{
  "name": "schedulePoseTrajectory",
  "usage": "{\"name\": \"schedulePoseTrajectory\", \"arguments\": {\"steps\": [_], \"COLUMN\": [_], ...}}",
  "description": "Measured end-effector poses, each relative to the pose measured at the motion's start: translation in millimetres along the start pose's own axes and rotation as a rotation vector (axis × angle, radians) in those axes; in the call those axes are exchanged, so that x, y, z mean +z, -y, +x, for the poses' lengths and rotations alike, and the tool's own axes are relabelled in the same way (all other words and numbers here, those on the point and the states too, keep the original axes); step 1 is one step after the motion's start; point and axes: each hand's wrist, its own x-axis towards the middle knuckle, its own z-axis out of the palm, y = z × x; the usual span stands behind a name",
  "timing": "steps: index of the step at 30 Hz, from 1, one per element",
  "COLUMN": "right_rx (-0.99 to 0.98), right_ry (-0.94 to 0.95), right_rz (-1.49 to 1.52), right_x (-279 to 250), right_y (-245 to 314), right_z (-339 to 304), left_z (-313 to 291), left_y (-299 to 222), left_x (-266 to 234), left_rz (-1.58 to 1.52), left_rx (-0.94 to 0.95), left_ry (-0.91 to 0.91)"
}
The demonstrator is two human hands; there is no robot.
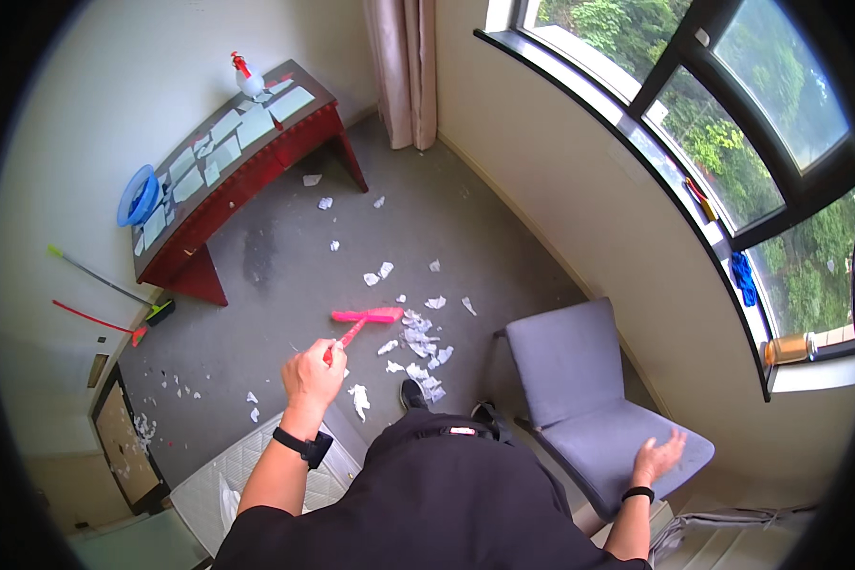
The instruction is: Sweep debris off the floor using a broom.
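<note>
My left hand [314,375] is closed around the handle of a pink broom [369,315], whose head is down at the floor in front of me. Just right of the bristles lies a loose pile of crumpled white paper scraps [419,334], reaching toward my shoe. My right hand [657,458] is open with its fingers spread, over the seat of a grey upholstered chair [570,370]. Whether its fingers touch the seat I cannot tell.
More scraps [371,278] dot the grey floor. A dark red desk [247,180] carries papers, a spray bottle [247,76] and a blue basin [139,196]. Another broom [160,312] leans at the left wall. A mattress [247,465] lies behind my left arm. Windows line the right.
</note>
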Motion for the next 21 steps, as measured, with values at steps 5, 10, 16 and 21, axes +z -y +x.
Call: {"name": "schedulePoseTrajectory", "arguments": {"steps": [5,10,16,21], "right_rx": [0.518,-0.096,0.105,0.054], "right_ry": [1.113,1.407,1.520,1.500], "right_rz": [0.875,0.611,0.635,0.483], "right_x": [45.8,45.2,109.4,161.1], "right_y": [140.6,238.8,289.6,341.8], "right_z": [-41.5,-86.9,-82.1,-22.7], "left_z": [24.9,61.3,104.4,160.4], "left_y": [32.4,39.1,20.8,-13.2], "left_x": [-28.2,-66.9,-71.2,-44.9], "left_rz": [-0.073,-0.197,-0.258,-0.260], "left_rx": [-0.013,0.041,0.051,0.061], "left_ry": [-0.028,-0.223,-0.226,-0.174]}}
